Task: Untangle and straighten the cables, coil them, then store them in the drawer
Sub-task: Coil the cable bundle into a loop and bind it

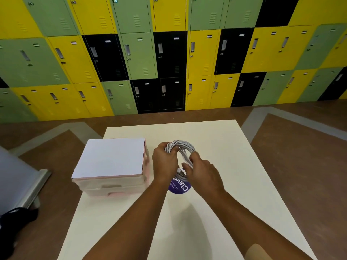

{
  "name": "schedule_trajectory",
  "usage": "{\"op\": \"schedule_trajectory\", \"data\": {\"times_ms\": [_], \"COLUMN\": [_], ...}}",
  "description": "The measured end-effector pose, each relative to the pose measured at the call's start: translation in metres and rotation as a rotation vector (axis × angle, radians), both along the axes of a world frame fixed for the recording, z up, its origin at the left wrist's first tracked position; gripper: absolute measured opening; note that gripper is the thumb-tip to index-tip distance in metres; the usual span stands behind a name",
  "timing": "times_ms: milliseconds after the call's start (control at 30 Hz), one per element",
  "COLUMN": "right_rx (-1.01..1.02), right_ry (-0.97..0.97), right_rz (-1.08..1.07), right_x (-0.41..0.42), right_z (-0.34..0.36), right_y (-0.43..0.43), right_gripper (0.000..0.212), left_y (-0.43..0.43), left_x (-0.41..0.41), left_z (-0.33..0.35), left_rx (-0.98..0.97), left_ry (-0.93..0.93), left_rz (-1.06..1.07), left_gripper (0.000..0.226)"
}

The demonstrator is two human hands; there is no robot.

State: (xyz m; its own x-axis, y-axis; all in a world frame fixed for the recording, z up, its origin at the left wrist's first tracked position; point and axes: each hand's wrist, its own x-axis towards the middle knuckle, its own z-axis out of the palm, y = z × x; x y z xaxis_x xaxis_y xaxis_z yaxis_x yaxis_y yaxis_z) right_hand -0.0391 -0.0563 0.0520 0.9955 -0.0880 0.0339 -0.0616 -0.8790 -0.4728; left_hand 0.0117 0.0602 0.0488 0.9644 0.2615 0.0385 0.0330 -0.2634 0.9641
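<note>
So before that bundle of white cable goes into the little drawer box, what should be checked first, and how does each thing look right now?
1. Cable coiled: ok. The white cable sits in a neat ring of several loops.
2. Coil held firmly: ok. The left hand grips one side and the right hand holds the other.
3. Loose end tucked in: cannot tell. A connector shows between the hands, but whether it is secured is hidden.
4. Drawer open: not ok. Both drawers of the pink drawer box look closed.
5. Path to the box clear: ok. Bare table lies between coil and box.
6. Other cables left: cannot tell. None show elsewhere on the table.
</note>
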Motion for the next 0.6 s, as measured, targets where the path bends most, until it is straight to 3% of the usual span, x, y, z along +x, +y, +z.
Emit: {"op": "schedule_trajectory", "data": {"times_ms": [167, 267, 600], "right_rx": [0.132, 0.192, 0.194], "right_ry": [0.056, 0.059, 0.081], "right_rz": [-0.002, 0.006, 0.258], "right_x": [0.002, 0.004, 0.006], "right_z": [-0.005, -0.004, 0.009], "right_y": [0.0, -0.002, -0.004], "right_gripper": [0.026, 0.028, 0.025], "left_y": [0.01, 0.016, 0.02], "left_x": [0.0, -0.001, 0.003], "left_z": [-0.007, -0.009, -0.012], "left_rx": [-0.001, -0.033, -0.063], "left_ry": [0.104, 0.079, 0.033], "left_rz": [-0.044, -0.089, 0.1], "left_gripper": [0.025, 0.027, 0.025]}}
